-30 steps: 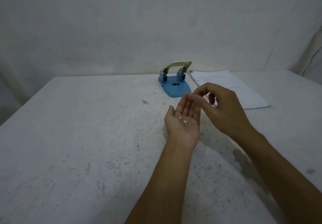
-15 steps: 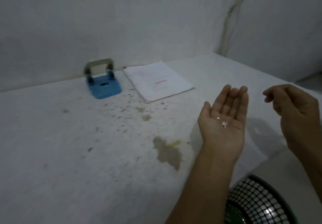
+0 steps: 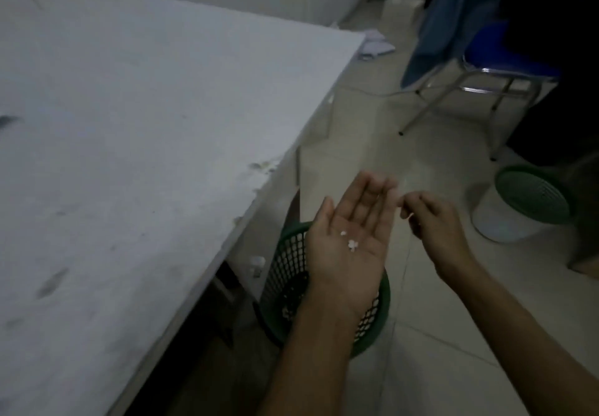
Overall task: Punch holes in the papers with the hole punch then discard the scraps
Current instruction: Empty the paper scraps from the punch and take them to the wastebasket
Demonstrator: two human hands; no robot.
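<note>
**Scraps in left palm, over the bin: tip, don't pinch**

Scraps [image 3: 349, 241]: a few tiny white paper dots, loose on the upturned left hand [image 3: 348, 250]. That grip is apart: fingers straight and together, palm flat and level, nothing curled round anything. The hand sits directly above the green mesh basket [image 3: 285, 282], which stands on the floor just off the bench [image 3: 146, 124] edge.

Right hand [image 3: 434, 221] hovers just beside the left fingertips, fingers loosely curled. Too blurred to say whether thumb and forefinger pinch a dot, so can't call that grip.

Handling, my read:
- Near weightless and flat. Any draught or quick move could scatter them.
- May cling to skin, so a plain tilt may leave some behind.
- Too small to pick singly with any reliability; not fragile, so no care needed there.
- Best hold is none: keep the palm as a tray, roll it over low inside the rim, then brush off with the right fingers.
- Mesh openings look bigger than the dots, so some may fall through the wall to the floor.
</note>
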